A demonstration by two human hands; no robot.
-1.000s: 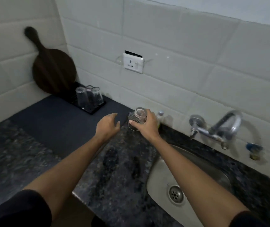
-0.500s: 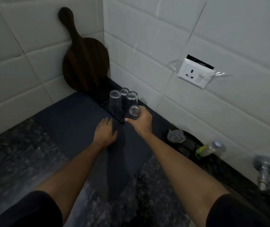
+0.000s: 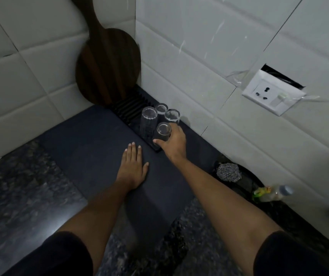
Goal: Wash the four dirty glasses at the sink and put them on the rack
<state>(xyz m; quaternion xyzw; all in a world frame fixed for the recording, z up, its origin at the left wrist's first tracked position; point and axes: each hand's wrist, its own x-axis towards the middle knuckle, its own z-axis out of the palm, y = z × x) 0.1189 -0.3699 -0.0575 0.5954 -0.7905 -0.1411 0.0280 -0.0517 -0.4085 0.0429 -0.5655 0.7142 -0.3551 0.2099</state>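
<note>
A black ribbed rack [image 3: 128, 105] lies along the back wall in the counter's corner. Three clear glasses stand upside down on it: one at the front left [image 3: 148, 121], one at the back [image 3: 161, 108] and one at the right [image 3: 172, 115]. My right hand [image 3: 174, 143] is shut on a fourth glass [image 3: 163, 132], held upside down at the rack's near end beside the others. My left hand [image 3: 132, 166] lies flat with fingers spread on the dark mat [image 3: 92, 148], empty.
A round wooden board [image 3: 107, 64] leans in the wall corner behind the rack. A steel scrubber [image 3: 228, 172] and a small bottle [image 3: 273, 193] lie by the back wall at the right. A wall socket [image 3: 272, 94] sits above. Speckled stone counter [image 3: 20, 198] surrounds the mat.
My right hand has carried the glass from beside the sink leftward to the rack and lowered it next to the three others. My left hand has settled flat on the mat.
</note>
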